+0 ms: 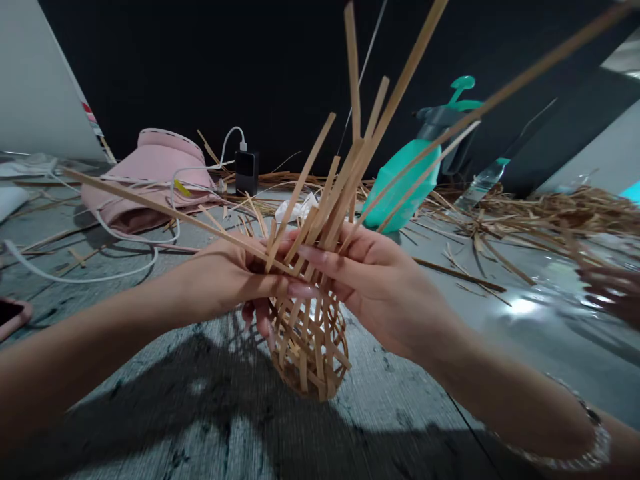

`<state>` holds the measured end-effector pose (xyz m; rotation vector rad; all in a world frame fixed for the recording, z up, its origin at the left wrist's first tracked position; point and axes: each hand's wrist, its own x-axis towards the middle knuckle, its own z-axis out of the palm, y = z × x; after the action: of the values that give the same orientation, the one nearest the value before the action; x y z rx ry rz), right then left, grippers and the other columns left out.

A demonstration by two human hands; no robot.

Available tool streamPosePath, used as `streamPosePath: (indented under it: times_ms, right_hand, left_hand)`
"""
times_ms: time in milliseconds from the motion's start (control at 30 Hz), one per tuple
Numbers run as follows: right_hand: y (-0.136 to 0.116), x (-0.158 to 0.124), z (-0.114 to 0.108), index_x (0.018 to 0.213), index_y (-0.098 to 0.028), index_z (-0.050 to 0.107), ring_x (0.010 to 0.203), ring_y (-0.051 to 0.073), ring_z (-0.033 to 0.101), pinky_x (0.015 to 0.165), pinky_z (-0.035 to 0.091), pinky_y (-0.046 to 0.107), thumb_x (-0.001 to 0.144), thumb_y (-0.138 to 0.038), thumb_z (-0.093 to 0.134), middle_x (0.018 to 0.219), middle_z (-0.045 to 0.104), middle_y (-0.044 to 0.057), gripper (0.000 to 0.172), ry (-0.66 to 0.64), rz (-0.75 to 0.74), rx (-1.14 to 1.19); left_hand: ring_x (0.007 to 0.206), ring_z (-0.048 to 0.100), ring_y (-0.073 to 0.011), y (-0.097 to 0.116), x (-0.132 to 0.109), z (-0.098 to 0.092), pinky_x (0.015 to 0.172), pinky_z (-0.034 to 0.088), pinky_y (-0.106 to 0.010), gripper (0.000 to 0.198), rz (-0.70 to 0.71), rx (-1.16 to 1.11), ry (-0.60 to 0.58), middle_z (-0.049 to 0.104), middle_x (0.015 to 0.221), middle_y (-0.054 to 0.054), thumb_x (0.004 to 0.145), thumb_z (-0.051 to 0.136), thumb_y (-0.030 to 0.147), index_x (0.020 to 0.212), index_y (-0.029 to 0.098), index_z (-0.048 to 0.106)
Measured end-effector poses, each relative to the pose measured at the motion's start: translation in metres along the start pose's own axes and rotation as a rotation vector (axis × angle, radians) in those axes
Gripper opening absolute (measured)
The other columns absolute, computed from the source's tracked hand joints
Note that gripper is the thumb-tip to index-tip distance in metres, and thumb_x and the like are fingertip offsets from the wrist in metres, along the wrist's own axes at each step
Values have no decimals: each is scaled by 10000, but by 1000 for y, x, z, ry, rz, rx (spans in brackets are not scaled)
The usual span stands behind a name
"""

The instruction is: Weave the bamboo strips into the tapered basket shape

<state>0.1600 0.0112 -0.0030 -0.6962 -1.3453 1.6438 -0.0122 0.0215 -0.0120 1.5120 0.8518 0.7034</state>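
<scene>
Centrally, one half-woven split-cane basket (pixel 309 350), loose strips fanning upward, sits gripped between left hand (pixel 225 280) and right hand (pixel 373 287), both pinching the strips together. Beyond lie dry strip scraps (pixel 555 217), a teal pump sprayer (pixel 403 183) and a pink fabric item, perhaps a bag (pixel 150 183).

Centre: half-woven bamboo-strip basket (pixel 307 353) between left hand (pixel 225 280) and right hand (pixel 380 287)
Behind, left: padded fabric pouch (pixel 150 180), rectangular plastic charger (pixel 247 172) on its right
Behind, right: plastic pump sprayer (pixel 405 180)
Far right: dried straw heap (pixel 565 217) on the floor (pixel 150 427)
</scene>
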Motion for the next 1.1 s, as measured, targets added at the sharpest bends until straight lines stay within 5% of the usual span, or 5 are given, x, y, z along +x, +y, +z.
streamPosePath:
  times_ms: [467,1100]
  right_hand:
    - [1,-4,4,799,-242,713,885,161,700,816,585,322,764,-186,720,901,758,-19,66,91,-37,-33]
    - [-1,-4,3,813,-225,678,885,182,690,855,560,367,826,-185,646,849,736,-1,53,162,-40,-177]
  left_hand:
    - [377,591,-86,-1,-1,1,378,438,-127,140,-37,18,19,631,469,50,708,774,259,680,159,680]
    - [378,593,-42,-2,-3,3,368,386,-79,162,1,-50,-2,615,485,88,765,735,208,650,156,634]
